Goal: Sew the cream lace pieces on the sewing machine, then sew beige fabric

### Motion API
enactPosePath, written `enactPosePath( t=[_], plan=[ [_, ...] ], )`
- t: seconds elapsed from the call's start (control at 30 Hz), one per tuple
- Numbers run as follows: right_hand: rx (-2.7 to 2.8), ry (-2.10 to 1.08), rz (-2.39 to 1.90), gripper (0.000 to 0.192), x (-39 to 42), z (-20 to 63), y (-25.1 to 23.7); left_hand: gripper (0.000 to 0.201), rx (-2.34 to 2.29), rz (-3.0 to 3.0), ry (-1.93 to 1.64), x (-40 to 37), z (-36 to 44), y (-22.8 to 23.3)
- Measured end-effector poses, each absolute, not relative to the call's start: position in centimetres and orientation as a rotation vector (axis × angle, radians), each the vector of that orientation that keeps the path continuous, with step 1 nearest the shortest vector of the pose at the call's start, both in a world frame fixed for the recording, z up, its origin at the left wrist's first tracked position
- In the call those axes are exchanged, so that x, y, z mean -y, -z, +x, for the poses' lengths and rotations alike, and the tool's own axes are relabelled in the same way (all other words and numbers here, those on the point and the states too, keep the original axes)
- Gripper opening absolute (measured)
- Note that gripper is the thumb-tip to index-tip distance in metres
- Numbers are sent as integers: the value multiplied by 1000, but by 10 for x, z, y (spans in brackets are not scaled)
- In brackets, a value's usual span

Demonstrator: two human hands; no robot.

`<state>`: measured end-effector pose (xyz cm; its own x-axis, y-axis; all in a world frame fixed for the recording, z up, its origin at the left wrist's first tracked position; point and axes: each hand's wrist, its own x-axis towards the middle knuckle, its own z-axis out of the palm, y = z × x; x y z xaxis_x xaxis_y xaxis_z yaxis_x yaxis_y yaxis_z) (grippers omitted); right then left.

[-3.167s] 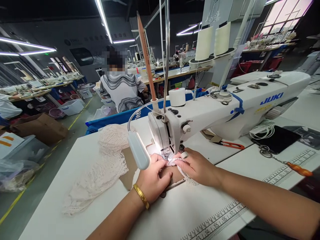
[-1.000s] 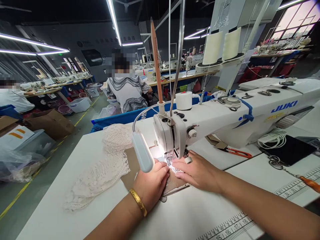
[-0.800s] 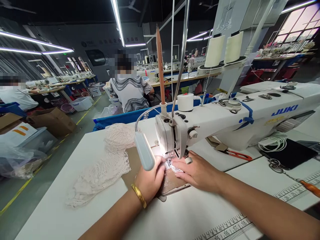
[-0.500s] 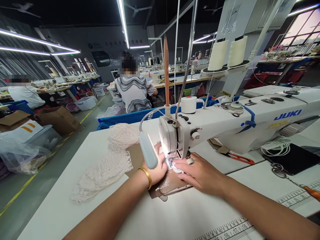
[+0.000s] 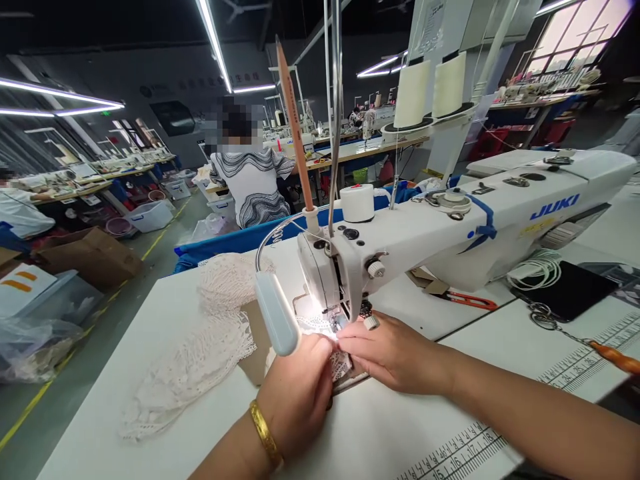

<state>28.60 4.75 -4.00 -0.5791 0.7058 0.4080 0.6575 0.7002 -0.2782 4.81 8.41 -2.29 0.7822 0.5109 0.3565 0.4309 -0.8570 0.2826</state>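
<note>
White lace (image 5: 342,364) lies under and in front of the presser foot of a white sewing machine (image 5: 415,233). My left hand (image 5: 303,377), with a gold bangle at the wrist, is closed on the lace just in front of the needle area. Close beside it, my right hand (image 5: 387,350) pinches the same lace at the right of the foot, its fingertips meeting the left ones. A lit lamp (image 5: 277,313) on a bendy neck partly hides the area left of the needle. More gathered lace (image 5: 190,373) is spread on the table to the left.
Orange thread snips (image 5: 470,301), a coiled white cable (image 5: 537,272) and a black flat device (image 5: 580,290) lie at the right. A pencil (image 5: 295,127) stands on the machine head. Thread cones (image 5: 413,93) rise behind. A co-worker (image 5: 255,180) sits ahead, facing away.
My left hand has drawn back toward me from beside the needle and closed on the lace. More lace now shows in front of the foot. The whole view has shifted slightly.
</note>
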Motion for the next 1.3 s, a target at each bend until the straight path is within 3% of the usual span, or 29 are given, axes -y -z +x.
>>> enactPosePath(
  t=[0.47, 1.3],
  plan=[
    [2441, -155, -1106, 21, -48, 291, 45, 18, -718, 2833, -682, -90, 47, 38],
    [2433, -124, -1105, 25, -47, 290, 46, 29, -569, 2915, -796, -85, 49, 30]
  ],
)
